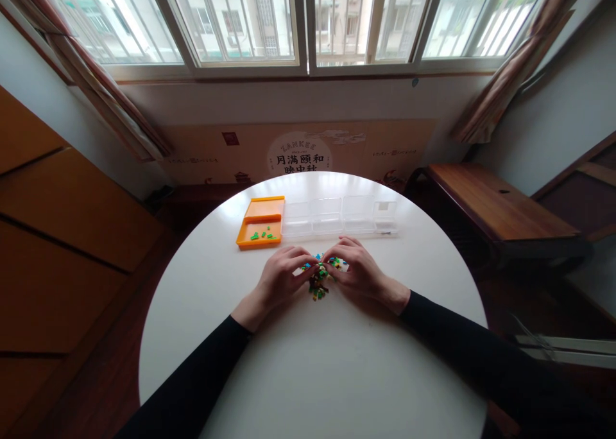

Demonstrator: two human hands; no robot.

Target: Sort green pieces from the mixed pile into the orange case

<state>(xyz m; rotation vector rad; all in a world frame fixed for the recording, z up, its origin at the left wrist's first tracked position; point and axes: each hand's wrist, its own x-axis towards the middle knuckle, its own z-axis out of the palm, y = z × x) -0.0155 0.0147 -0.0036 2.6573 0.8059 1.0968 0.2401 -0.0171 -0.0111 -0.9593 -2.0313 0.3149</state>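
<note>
Hands sorting small coloured pieces on white tabletop point(308, 362).
Left hand point(282, 278) and right hand point(359, 272) meet over pile point(318, 284), fingers curled, tips pinching at pieces. Best pick one colour at a time; orange tray point(250, 224) holds greens, clear box point(337, 215) beside.

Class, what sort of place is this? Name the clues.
Probably a room in a home: a round white table under wide windows with curtains, and a wooden bench beside it.
</note>
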